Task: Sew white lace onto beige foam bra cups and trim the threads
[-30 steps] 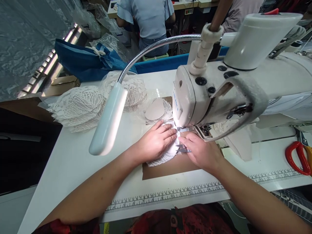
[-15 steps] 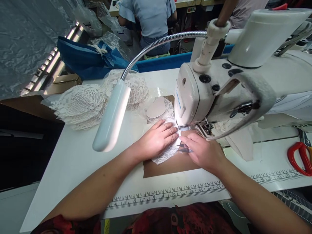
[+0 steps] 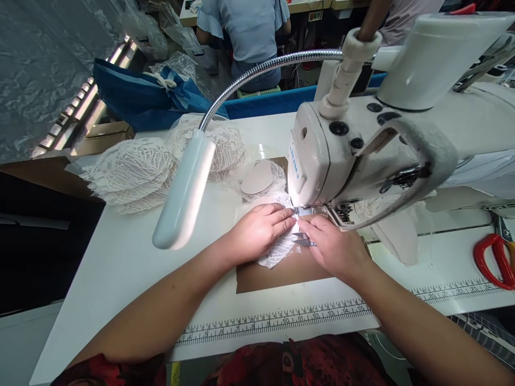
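Observation:
My left hand point(image 3: 261, 229) lies flat on a white lace piece point(image 3: 277, 253), its fingertips close to the presser foot of the sewing machine point(image 3: 311, 155). Across from it, my right hand point(image 3: 338, 244) has thread snips point(image 3: 304, 241) tucked in the palm, blades pointing left over the lace. The right thumb and forefinger touch the lace edge just in front of the foot. Beneath the work is a brown sheet point(image 3: 263, 279). Beyond the left hand rests another lace piece point(image 3: 277, 179) with a smooth pale oval point(image 3: 256, 178) on it. The fingers hide part of the seam.
Stacked lace pieces point(image 3: 129, 174) lie at the left behind a gooseneck lamp point(image 3: 183, 195). Red-handled scissors point(image 3: 497, 262) sit at the right edge. A printed ruler point(image 3: 281, 324) runs along the table front. Pale fabric point(image 3: 396, 236) lies right of the machine. A person point(image 3: 251, 32) sits beyond.
The lace piece has advanced a little toward the machine, its near end turning up and right. My left hand has shifted slightly with it; the right hand and snips have moved slightly forward.

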{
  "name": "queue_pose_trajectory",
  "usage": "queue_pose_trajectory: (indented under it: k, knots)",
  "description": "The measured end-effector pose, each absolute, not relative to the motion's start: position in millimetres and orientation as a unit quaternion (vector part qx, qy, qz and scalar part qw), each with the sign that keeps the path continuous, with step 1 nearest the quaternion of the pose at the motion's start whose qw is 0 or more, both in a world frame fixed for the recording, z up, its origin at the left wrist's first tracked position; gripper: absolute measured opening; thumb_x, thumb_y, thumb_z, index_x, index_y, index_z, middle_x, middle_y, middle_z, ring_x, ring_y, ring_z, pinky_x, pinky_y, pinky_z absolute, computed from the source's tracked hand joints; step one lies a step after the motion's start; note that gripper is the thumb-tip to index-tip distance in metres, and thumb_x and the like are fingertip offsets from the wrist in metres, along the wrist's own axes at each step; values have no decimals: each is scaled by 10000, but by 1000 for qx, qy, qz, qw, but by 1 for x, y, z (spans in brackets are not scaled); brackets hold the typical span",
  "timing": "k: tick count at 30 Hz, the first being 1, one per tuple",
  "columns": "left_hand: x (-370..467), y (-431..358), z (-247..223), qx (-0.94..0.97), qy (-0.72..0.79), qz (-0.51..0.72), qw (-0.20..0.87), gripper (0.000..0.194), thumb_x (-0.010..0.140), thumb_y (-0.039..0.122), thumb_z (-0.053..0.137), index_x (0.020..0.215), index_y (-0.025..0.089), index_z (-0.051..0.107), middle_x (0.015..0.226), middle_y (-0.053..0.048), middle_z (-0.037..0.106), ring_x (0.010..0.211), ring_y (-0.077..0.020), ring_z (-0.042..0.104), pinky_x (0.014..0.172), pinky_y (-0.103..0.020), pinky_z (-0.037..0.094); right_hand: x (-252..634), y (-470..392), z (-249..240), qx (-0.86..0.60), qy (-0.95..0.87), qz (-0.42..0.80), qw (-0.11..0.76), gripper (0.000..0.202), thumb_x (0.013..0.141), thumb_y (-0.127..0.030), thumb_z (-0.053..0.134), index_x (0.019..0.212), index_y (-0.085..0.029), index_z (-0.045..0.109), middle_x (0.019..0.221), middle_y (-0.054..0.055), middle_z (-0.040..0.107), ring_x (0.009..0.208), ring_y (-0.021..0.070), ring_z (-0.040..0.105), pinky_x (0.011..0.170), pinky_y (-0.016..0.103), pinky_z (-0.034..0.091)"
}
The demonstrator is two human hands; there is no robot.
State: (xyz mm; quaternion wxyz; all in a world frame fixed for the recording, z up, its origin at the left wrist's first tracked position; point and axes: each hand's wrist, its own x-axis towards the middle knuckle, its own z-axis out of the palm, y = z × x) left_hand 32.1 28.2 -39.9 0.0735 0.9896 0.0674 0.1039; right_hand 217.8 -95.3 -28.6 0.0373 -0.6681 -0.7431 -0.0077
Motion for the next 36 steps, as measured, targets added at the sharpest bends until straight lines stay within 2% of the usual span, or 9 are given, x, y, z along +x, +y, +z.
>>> queue_pose_trajectory:
  k: [5, 10, 15, 20, 23, 27, 29, 33, 36]
  knots:
    - [34, 34, -39, 985, 95, 121, 81, 359, 919, 184, 471, 1246, 132, 609, 1292, -148, 614, 1104, -283, 576, 898, -445, 504, 214, -92, -28, -683, -730, 19, 17, 489, 841, -142, 493, 1294, -291, 604, 1089, 41, 703, 789, 171, 639, 511, 265, 372]
    - [33, 36, -40, 980, 120, 130, 95, 395, 902, 167, 463, 1275, 129, 589, 1324, -140, 592, 1144, -291, 546, 935, -470, 475, 216, -92, -30, -681, -731, 30, 6, 524, 810, -120, 501, 1307, -257, 595, 1097, 61, 702, 809, 188, 654, 538, 270, 394]
    - [33, 33, -42, 976, 153, 134, 80, 398, 921, 207, 460, 1296, 122, 561, 1344, -144, 563, 1237, -309, 478, 1007, -496, 426, 219, -94, -29, -682, -728, 60, 41, 508, 798, -153, 534, 1293, -248, 602, 1100, 49, 710, 818, 199, 656, 578, 275, 432]
    - [32, 16, -30, 967, 221, 108, 66, 363, 942, 246, 441, 1228, 95, 607, 1300, -158, 587, 1120, -318, 536, 929, -495, 470, 218, -95, -24, -652, -741, 94, 133, 460, 768, -75, 502, 1184, -206, 650, 1042, 40, 711, 825, 166, 644, 660, 243, 473]
    - [19, -4, -10, 965, 228, 51, 122, 353, 924, 279, 496, 1209, 122, 631, 1291, -143, 598, 1091, -306, 558, 899, -464, 495, 221, -97, -28, -590, -775, 102, 202, 427, 753, -57, 475, 1112, -177, 671, 984, 62, 700, 832, 176, 636, 687, 258, 490]
    - [-5, -15, 20, 926, 233, 38, 294, 343, 923, 316, 510, 1205, 176, 648, 1212, -76, 667, 1095, -239, 607, 925, -353, 510, 225, -102, -38, -490, -822, 99, 274, 382, 723, -74, 500, 1042, -187, 679, 863, 47, 683, 767, 181, 621, 652, 272, 485]
    - [-12, -5, 27, 894, 287, 99, 330, 336, 927, 305, 491, 1189, 176, 657, 1169, -62, 690, 1060, -211, 634, 924, -324, 511, 224, -104, -39, -466, -835, 84, 280, 413, 687, -57, 496, 1031, -203, 673, 887, 41, 688, 764, 178, 625, 628, 266, 473]
    - [-5, 38, 18, 854, 380, 216, 280, 331, 890, 273, 490, 1138, 154, 673, 1202, -90, 664, 1119, -240, 598, 981, -365, 472, 215, -104, -36, -473, -845, 32, 247, 501, 640, -48, 494, 1080, -221, 661, 1072, 66, 694, 876, 204, 646, 617, 269, 461]
    - [10, 68, 5, 881, 380, 148, 238, 417, 857, 262, 490, 1247, 166, 601, 1340, -108, 567, 1219, -271, 516, 1042, -396, 397, 209, -103, -34, -469, -860, 5, 202, 519, 666, -74, 520, 1155, -202, 638, 1242, 94, 650, 937, 229, 645, 613, 287, 455]
